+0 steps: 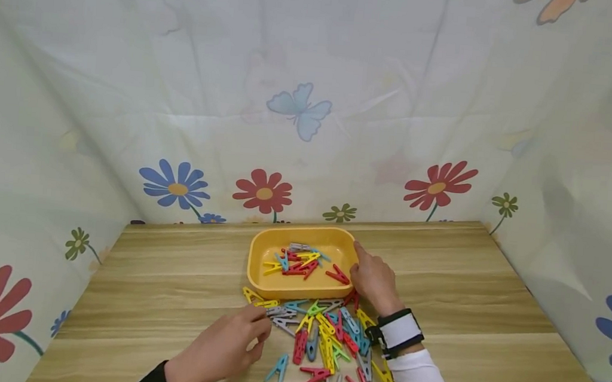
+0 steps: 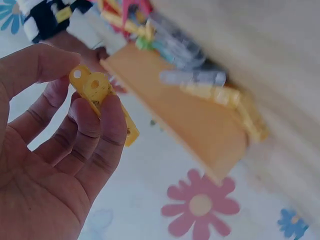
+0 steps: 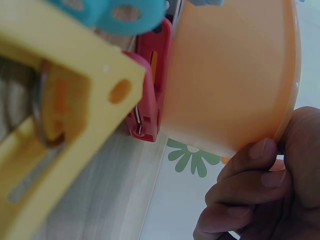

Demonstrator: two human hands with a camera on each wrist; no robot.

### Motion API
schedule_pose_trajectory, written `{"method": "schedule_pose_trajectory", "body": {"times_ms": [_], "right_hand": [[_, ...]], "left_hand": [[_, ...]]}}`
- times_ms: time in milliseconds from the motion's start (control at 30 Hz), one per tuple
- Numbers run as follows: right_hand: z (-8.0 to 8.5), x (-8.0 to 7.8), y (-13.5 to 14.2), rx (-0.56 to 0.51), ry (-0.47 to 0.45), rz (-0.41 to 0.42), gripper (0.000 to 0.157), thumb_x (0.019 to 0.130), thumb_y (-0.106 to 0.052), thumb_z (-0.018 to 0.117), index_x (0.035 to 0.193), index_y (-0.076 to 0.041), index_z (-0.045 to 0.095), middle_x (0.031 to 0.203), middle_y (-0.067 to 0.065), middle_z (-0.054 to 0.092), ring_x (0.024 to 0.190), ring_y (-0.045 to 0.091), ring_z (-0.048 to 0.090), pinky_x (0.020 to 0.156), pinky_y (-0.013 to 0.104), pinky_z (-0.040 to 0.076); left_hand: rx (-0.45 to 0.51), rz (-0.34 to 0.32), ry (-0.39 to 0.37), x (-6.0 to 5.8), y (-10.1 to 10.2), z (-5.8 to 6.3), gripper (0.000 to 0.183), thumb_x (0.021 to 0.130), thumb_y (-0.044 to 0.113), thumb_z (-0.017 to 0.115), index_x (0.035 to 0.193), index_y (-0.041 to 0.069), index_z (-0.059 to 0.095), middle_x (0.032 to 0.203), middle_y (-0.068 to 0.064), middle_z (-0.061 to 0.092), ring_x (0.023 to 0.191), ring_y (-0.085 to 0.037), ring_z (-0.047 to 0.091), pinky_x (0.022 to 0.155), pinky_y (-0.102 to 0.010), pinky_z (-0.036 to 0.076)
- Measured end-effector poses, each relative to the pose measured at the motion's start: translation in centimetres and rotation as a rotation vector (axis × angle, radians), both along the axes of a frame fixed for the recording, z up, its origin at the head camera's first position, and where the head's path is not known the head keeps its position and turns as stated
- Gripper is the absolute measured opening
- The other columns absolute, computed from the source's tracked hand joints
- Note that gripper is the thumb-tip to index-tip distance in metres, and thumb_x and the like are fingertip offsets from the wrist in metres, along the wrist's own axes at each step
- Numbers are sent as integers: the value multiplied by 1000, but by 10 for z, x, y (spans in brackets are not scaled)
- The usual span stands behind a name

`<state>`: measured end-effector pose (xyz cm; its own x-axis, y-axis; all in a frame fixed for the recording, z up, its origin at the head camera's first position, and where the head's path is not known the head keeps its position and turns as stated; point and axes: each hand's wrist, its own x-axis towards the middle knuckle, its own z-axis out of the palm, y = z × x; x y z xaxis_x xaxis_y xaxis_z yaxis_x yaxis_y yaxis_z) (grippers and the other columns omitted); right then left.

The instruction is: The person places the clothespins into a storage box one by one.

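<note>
My left hand (image 1: 229, 345) is over the table at the front left of the clothespin pile. In the left wrist view its thumb and fingers pinch a yellow clothespin (image 2: 95, 89); in the head view that clothespin is hidden by the hand. My right hand (image 1: 377, 280) grips the right rim of a yellow plastic tray (image 1: 303, 291), with curled fingers against its outer wall in the right wrist view. Inside the tray lie several red, yellow, blue and grey clothespins, among them a red clothespin (image 1: 338, 274) near the right side.
Several loose clothespins lie heaped in front of the tray, including a red clothespin (image 1: 300, 346) and a blue clothespin (image 1: 277, 371) nearer my left hand. A wood-grain table (image 1: 169, 282) holds everything. Flower-printed cloth (image 1: 296, 172) hangs behind it and along both sides.
</note>
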<state>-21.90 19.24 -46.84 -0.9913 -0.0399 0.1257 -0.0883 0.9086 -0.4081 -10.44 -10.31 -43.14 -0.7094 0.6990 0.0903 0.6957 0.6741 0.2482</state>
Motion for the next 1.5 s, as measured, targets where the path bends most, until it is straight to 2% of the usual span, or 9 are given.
{"method": "schedule_pose_trajectory", "body": {"times_ms": [267, 433, 600, 767, 967, 1167, 1500], "right_hand": [[-1, 1, 0, -7, -8, -4, 56, 88, -16, 52, 141, -8, 35, 58, 8, 45, 48, 22, 43, 43, 35, 35], [-1, 0, 0, -9, -11, -9, 56, 88, -17, 52, 141, -8, 34, 60, 8, 45, 49, 23, 43, 44, 35, 36], [0, -2, 2, 1, -13, -13, 56, 89, -17, 52, 141, -9, 34, 60, 8, 46, 49, 23, 44, 44, 35, 36], [0, -2, 2, -1, -12, -13, 56, 89, -17, 52, 141, -9, 34, 59, 8, 46, 48, 22, 44, 43, 35, 36], [2, -2, 1, -9, -32, -19, 56, 89, -17, 52, 141, -9, 34, 62, 8, 47, 51, 23, 44, 45, 35, 37], [2, -1, 1, -10, -29, -19, 56, 89, -17, 52, 141, -9, 34, 61, 8, 47, 51, 23, 44, 45, 35, 37], [3, -1, 1, -5, -19, -9, 55, 89, -17, 52, 141, -8, 35, 60, 7, 47, 49, 22, 44, 44, 35, 37]], "left_hand": [[27, 8, 83, -13, 3, 31, 19, 77, 17, 70, 82, 24, 53, 84, 9, 41, 75, -9, 41, 63, -22, 43], [40, 8, 178, -25, 8, 40, 19, 75, 19, 72, 83, 23, 54, 84, 8, 41, 76, -9, 40, 65, -22, 44], [86, -6, 237, -43, 15, 44, 20, 73, 17, 71, 80, 22, 54, 81, 7, 43, 73, -9, 40, 62, -22, 43], [115, 11, 225, -63, 23, 48, 17, 74, 16, 67, 79, 22, 52, 80, 4, 45, 68, -8, 41, 59, -23, 42], [103, 20, 192, -85, 38, 54, 18, 74, 19, 66, 78, 23, 48, 78, 4, 42, 68, -9, 41, 55, -25, 41], [111, 7, 152, -106, 48, 49, 21, 76, 19, 68, 75, 19, 47, 76, 4, 40, 67, -11, 41, 57, -28, 40], [52, 100, 75, -133, 51, 23, 21, 75, 23, 69, 73, 20, 48, 75, 2, 42, 67, -13, 43, 58, -29, 41]]}}
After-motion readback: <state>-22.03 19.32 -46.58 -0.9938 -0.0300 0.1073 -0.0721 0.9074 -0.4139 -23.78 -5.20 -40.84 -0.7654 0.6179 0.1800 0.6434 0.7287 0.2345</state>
